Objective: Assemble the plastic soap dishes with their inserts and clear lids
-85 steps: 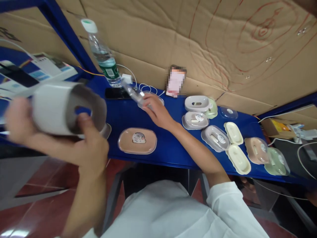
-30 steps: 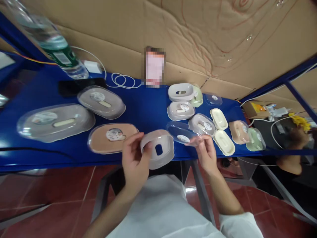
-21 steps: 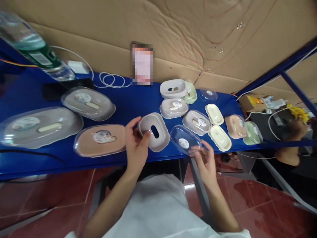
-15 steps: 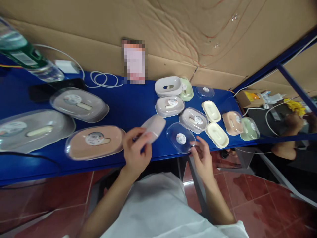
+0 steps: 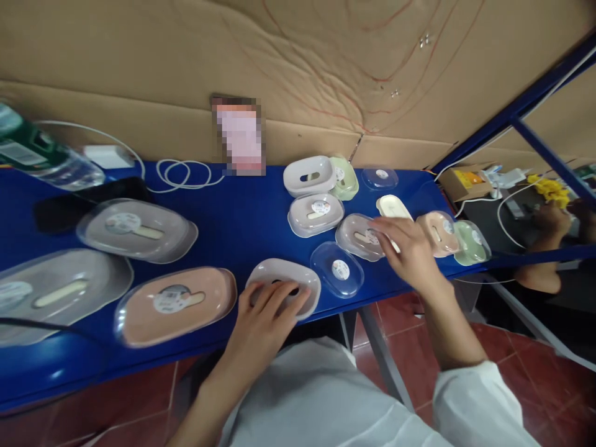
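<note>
My left hand (image 5: 267, 310) reaches over a pale grey soap dish (image 5: 310, 282) at the table's front edge. Its fingers bend over the near rim into the dish and hide part of the slot. My right hand (image 5: 407, 248) hovers over a cream inner tray (image 5: 395, 246), fingers and thumb apart, covering most of it. Firm contact there cannot be made out. Between the hands lies a clear lid (image 5: 339, 269) with a round label. Beside the right fingertips sits a lidded grey soap dish (image 5: 356, 242). Another cream tray (image 5: 393, 203) lies just behind.
More soap dishes stand around: a peach one (image 5: 177, 310) at left, a green one (image 5: 472, 242) at right. A water bottle (image 5: 51, 161), black phone (image 5: 60, 211) and white cable (image 5: 186, 177) are at the back left. A co-worker's arm (image 5: 542, 267) shows beyond the blue frame.
My left hand has lowered the grey soap dish from a tilted hold onto the table. My right hand has left the clear lid and moved right and up over the cream tray.
</note>
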The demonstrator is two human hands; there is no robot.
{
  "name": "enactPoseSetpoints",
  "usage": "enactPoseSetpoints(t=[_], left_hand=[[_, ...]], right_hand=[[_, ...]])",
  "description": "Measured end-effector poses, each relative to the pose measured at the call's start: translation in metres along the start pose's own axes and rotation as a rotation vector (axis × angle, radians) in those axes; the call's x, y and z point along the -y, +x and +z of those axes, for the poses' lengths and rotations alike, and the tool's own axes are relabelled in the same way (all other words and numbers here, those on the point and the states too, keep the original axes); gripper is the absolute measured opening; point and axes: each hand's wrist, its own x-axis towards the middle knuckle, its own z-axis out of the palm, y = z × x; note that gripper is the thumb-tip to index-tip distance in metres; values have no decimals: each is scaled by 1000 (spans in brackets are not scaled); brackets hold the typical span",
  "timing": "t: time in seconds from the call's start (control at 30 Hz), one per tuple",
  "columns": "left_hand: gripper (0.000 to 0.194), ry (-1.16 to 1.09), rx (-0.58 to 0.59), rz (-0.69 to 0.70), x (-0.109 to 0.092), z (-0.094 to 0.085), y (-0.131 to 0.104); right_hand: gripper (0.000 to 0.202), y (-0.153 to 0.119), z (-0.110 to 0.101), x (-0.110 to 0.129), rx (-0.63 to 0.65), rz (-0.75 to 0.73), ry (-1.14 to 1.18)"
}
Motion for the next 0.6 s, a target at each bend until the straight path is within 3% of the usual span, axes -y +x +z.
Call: enactPoseSetpoints(t=[0.17,0.3,0.43,0.6], left_hand=[[38,5,43,-9,-1,-5,-3],[39,-13,75,-3,-3,-2,-10],[40,-26,91,19,0,4,-16],[37,-33,-19,23,6,9,-13]], right_hand=[[38,96,29,-25,158,-170,-183],[44,140,62,-38,261,-268,-223],[36,153,76,-46,270,-265,-243],[36,133,51,-51,124,-197,-238]])
